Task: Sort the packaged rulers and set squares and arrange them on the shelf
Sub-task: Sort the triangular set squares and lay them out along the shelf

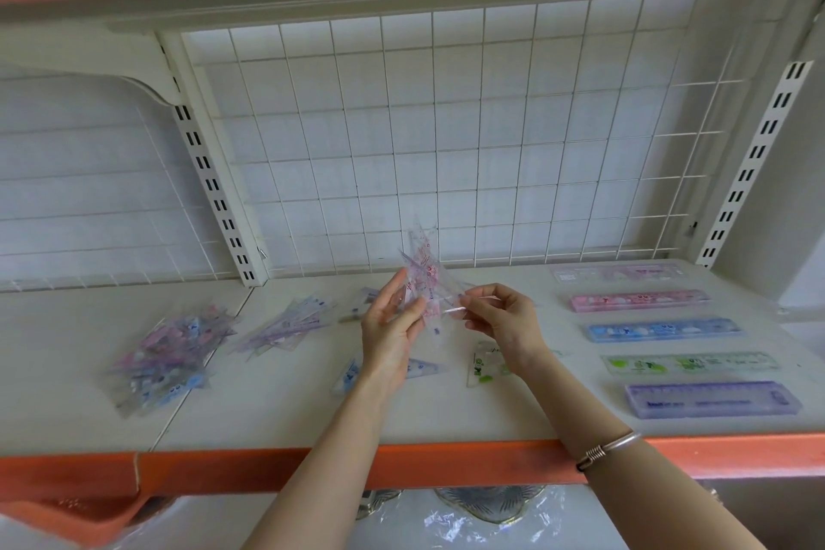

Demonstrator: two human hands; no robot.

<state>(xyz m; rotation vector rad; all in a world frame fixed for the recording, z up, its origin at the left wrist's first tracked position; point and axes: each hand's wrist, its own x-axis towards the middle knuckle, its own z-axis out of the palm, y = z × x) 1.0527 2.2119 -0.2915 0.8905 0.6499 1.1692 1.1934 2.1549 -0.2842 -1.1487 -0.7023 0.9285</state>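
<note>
Hands (390,326) (504,322) pinching pink set squares (424,277), above shelf (446,415)

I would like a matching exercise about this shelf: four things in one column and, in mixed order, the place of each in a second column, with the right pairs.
Things
1. purple ruler
2. pink set square packet
3. large mixed pile
4. green set square

Places
A. left part of the shelf
B. far right, nearest the front edge
C. held between the left hand and the right hand
D. lying flat, under the right wrist

Pairs: 1-B, 2-C, 3-A, 4-D
</note>
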